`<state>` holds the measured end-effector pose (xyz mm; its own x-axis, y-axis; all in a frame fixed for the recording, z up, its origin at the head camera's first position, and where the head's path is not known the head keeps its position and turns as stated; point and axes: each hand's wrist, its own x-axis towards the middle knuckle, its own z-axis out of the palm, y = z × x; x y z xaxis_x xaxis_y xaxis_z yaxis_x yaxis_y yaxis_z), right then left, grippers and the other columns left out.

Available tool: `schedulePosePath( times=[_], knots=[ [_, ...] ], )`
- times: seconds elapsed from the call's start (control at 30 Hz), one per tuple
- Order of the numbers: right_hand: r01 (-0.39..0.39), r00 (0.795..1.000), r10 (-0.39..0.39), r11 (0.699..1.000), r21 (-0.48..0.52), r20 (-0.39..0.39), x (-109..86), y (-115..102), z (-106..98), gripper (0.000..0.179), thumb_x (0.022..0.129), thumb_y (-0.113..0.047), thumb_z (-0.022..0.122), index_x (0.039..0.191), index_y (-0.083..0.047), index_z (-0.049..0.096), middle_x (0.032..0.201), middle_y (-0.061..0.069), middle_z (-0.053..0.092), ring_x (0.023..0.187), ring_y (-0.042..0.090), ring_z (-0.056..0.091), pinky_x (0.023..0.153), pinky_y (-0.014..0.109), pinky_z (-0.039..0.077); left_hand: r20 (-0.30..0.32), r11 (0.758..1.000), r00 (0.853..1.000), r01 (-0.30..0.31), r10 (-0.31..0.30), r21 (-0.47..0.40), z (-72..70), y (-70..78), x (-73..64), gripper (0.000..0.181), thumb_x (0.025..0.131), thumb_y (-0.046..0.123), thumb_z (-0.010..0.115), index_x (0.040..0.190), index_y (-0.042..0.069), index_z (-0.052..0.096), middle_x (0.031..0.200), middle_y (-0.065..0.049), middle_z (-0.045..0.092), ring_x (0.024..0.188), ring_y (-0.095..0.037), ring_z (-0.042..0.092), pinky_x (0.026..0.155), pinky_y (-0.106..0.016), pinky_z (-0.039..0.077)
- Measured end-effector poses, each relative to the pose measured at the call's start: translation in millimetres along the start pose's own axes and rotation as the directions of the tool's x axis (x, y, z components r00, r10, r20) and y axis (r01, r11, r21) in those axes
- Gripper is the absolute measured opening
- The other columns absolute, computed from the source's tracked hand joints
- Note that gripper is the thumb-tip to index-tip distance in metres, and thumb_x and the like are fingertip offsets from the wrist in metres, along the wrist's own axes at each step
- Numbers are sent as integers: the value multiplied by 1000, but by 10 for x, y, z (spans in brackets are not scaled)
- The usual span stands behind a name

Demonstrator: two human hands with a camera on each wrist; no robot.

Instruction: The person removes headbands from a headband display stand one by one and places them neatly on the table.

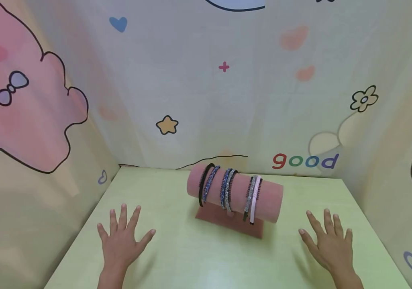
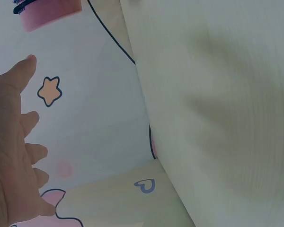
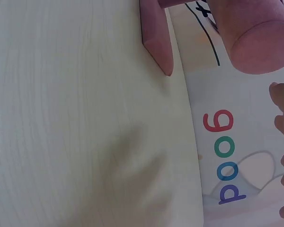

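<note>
Both hands hover over the table, holding nothing. My left hand is at the left with its fingers spread; in the left wrist view its thumb and fingertips show along the left side. On the right, my right hand also has spread fingers, partly cut off in the right wrist view. Between them stands a pink padded roll holder on a flat base. Several toothed headbands sit around the roll: a black headband, blue glittery ones, silver glittery ones and a pale pink headband.
The pale wooden table ends at a patterned cloth backdrop behind, with more printed cloth on both sides. Shadows of the hands fall on the tabletop. The holder stands at an angle, its right end nearer to me.
</note>
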<state>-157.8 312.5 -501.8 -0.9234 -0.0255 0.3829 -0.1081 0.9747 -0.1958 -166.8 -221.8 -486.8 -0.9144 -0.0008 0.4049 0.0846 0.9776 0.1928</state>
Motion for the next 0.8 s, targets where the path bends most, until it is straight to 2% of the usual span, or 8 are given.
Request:
schedulePosePath(
  times=[0.13, 0.23, 0.3, 0.4, 0.53, 0.7, 0.73, 0.8],
  knots=[
    [-12, 999, 13, 1000, 28, -30, -40, -34, -43, 60, 93, -47, 47, 144, -18, 34, 144, 30, 22, 131, 49, 14, 91, 73, 9, -55, 999, 998, -19, 18, -26, 10, 18, 15, 79, 77, 64, 58, 140, 18, 42, 146, -22, 28, 133, -45, 14, 96, -69, 4],
    [-17, 989, 29, 996, 86, -148, -51, -84, -42, 55, 91, -40, 53, 137, -12, 45, 139, 32, 31, 126, 51, 27, 89, 72, 18, -100, 995, 995, -32, 23, -89, 16, 60, 30, 75, 77, 57, 63, 137, 16, 45, 143, -23, 32, 131, -47, 20, 95, -69, 10],
    [-18, 965, 52, 991, 135, -256, -38, -134, -17, 49, 89, -34, 56, 130, -7, 53, 133, 33, 39, 118, 52, 37, 86, 70, 25, -126, 988, 992, -44, 26, -146, 29, 102, 52, 70, 78, 50, 66, 135, 13, 47, 141, -24, 34, 130, -47, 23, 94, -69, 13],
    [-12, 914, 98, 976, 216, -393, -11, -247, 41, 43, 85, -25, 60, 119, 0, 60, 124, 34, 47, 108, 53, 47, 80, 68, 33, -165, 970, 986, -66, 27, -234, 60, 173, 87, 64, 79, 40, 69, 132, 10, 50, 139, -24, 37, 128, -47, 27, 93, -70, 16],
    [-37, 882, 192, 938, 343, -430, -9, -405, 88, 39, 84, -17, 62, 117, 3, 60, 123, 32, 49, 106, 54, 47, 80, 68, 34, -218, 947, 976, -87, 18, -310, 108, 249, 103, 60, 78, 30, 72, 130, 7, 52, 136, -25, 40, 125, -47, 31, 91, -70, 19],
    [-26, 857, 275, 868, 497, -435, 4, -546, 120, 36, 84, -5, 62, 118, 5, 59, 123, 28, 52, 112, 49, 46, 83, 65, 35, -273, 917, 962, -110, 1, -384, 169, 314, 114, 56, 77, 23, 74, 126, 3, 55, 132, -26, 43, 121, -47, 37, 89, -68, 25],
    [-14, 851, 281, 858, 513, -445, 14, -568, 126, 35, 84, -4, 61, 118, 5, 59, 124, 27, 52, 113, 47, 46, 85, 62, 36, -282, 909, 960, -114, -4, -400, 176, 329, 119, 55, 77, 21, 74, 125, 3, 55, 132, -26, 44, 120, -46, 38, 89, -67, 26],
    [18, 833, 284, 844, 537, -475, 42, -610, 139, 35, 84, -2, 61, 118, 6, 59, 123, 26, 53, 115, 44, 47, 92, 48, 39, -297, 895, 955, -119, -15, -430, 190, 361, 129, 53, 78, 20, 74, 125, 2, 56, 131, -25, 45, 119, -45, 40, 88, -64, 29]
  ],
)
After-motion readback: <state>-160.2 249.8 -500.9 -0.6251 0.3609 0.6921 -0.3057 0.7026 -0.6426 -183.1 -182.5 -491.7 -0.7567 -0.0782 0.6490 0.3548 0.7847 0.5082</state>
